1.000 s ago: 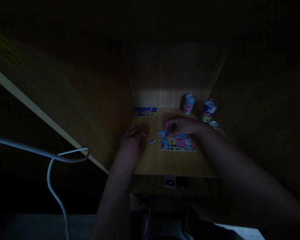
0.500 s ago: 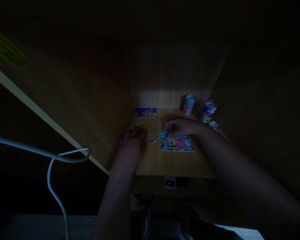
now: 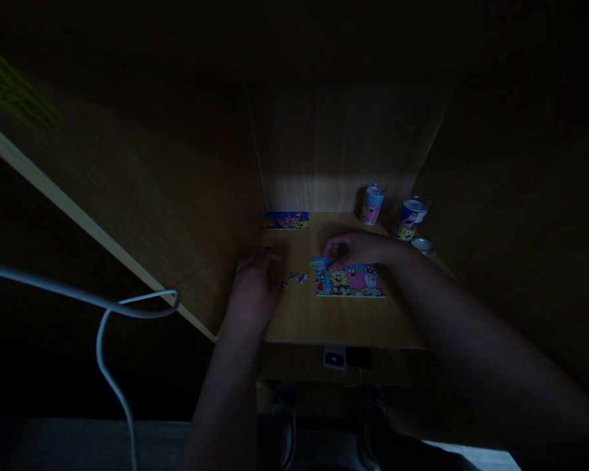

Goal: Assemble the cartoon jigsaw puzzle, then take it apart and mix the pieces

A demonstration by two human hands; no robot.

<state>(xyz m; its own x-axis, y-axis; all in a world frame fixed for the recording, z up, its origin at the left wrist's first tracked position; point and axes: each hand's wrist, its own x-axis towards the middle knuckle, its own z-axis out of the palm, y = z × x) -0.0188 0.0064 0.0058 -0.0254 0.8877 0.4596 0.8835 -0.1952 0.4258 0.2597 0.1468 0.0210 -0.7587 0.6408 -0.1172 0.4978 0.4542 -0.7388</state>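
A colourful cartoon jigsaw puzzle [image 3: 351, 280] lies near the middle of a small wooden desk [image 3: 334, 320]. My right hand [image 3: 356, 248] rests at the puzzle's upper left edge, fingers curled and pressed together over a spot I cannot make out. My left hand [image 3: 255, 284] lies on the desk to the left, fingers bent down, beside loose puzzle pieces [image 3: 297, 279]. Whether it holds a piece is hidden in the dim light.
A printed picture card [image 3: 285, 220] lies at the back left of the desk. Two cartoon tins [image 3: 372, 204] [image 3: 410, 219] and a round lid [image 3: 423, 245] stand at the back right. Wooden walls enclose the desk. A white cable [image 3: 103, 314] hangs at left.
My left hand has slid slightly back toward me, uncovering small loose pieces near its fingertips. My right hand has stayed at the puzzle's upper left edge.
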